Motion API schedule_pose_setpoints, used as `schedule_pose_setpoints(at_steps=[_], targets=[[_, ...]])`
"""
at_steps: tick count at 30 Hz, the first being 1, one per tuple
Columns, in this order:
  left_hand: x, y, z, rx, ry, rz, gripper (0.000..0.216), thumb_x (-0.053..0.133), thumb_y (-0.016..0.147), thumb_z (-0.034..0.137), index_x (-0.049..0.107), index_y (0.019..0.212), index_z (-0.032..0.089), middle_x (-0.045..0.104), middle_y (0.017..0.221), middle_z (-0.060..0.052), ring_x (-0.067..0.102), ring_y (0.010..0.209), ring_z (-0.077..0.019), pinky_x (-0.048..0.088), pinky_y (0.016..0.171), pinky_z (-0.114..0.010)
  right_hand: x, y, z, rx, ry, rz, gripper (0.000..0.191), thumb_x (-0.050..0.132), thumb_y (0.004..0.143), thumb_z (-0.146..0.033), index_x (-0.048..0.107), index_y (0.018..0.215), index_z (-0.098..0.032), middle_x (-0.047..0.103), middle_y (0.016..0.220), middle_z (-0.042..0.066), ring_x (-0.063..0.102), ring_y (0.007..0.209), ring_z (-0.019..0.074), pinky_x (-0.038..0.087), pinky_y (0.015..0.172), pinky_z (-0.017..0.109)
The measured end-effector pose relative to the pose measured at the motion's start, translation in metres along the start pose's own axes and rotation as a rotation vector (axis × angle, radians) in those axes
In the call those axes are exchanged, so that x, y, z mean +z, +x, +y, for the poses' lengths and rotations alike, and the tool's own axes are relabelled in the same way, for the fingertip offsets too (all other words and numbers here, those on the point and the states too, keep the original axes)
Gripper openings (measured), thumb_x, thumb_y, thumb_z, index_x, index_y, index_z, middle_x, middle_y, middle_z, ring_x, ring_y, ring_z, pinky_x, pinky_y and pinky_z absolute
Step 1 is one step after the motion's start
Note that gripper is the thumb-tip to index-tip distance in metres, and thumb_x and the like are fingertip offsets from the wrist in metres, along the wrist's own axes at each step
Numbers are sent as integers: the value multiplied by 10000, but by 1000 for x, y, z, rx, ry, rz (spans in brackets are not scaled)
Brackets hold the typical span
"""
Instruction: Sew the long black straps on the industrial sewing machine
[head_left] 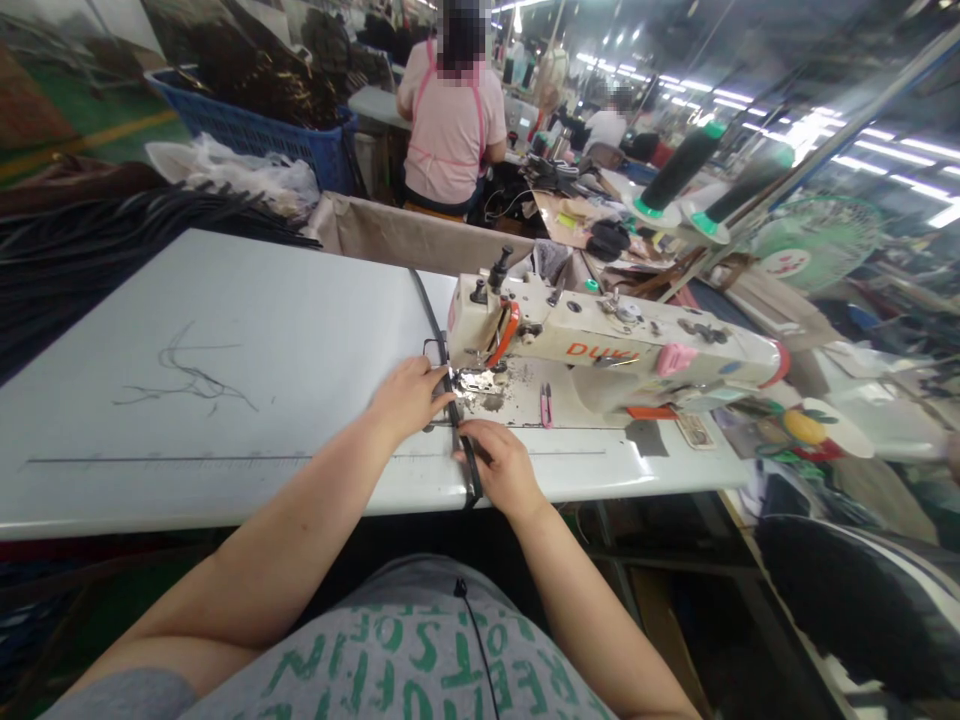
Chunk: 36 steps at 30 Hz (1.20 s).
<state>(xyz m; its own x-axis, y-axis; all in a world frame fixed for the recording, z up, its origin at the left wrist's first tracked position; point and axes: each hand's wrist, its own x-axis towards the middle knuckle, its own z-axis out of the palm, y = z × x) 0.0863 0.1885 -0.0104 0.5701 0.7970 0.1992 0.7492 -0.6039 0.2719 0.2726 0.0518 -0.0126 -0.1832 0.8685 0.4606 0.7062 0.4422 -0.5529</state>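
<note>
A narrow black strap [428, 305] runs front to back across the white table, passing beside the needle end of a sewing machine [555, 330]. At the needle area my left hand [409, 398] has its thumb and fingers closed on the strap's edge. Closer to the table's front edge, my right hand [501, 465] pinches the same strap between thumb and fingers. The strap's near end [472, 490] reaches the table edge. Pink-handled thread snips [546, 405] lie on the machine bed, right of the needle plate.
Loose black threads [191, 375] lie on the table's left half. Many black strips [112, 240] are piled beyond its left edge. Behind stand a blue basket [255, 125] and a seated person in pink [454, 120]. Thread cones [682, 170] and a green fan [817, 245] are at right.
</note>
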Motion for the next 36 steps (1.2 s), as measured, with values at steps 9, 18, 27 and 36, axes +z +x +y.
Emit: schedule_pose_setpoints(at_steps=[9, 18, 27, 36], targets=[[-4, 3, 8, -64, 80, -7, 491, 501, 1035, 493, 643, 1367, 160, 647, 1146, -174, 587, 1149, -358, 472, 993, -454, -14, -18, -3, -16, 69, 62, 299, 684, 1013, -446, 744, 1212, -231, 706, 1137, 118, 714, 1056, 233, 618, 930, 355], [-2, 0, 8, -67, 86, 11, 437, 488, 1046, 423, 618, 1379, 173, 642, 1199, -172, 575, 1189, -348, 470, 1020, -460, -23, -40, -17, -216, -102, -8, 202, 641, 1036, -173, 752, 1196, -227, 783, 1184, 97, 698, 1133, 260, 582, 943, 416], [2, 1, -4, -39, 6, 74, 299, 513, 1038, 302, 647, 1241, 127, 661, 1157, -152, 597, 1142, -320, 492, 1006, -433, -9, -20, -2, -227, -264, -47, 193, 654, 1050, -227, 775, 1200, -219, 815, 1212, 52, 729, 1134, 229, 593, 980, 377], [4, 6, -12, 6, -67, 89, 229, 517, 1020, 245, 732, 996, 168, 666, 988, -114, 630, 1025, -287, 528, 970, -421, 6, 11, 16, -164, -355, -27, 196, 663, 1046, -274, 804, 1176, -232, 817, 1207, 61, 717, 1160, 240, 582, 1002, 389]])
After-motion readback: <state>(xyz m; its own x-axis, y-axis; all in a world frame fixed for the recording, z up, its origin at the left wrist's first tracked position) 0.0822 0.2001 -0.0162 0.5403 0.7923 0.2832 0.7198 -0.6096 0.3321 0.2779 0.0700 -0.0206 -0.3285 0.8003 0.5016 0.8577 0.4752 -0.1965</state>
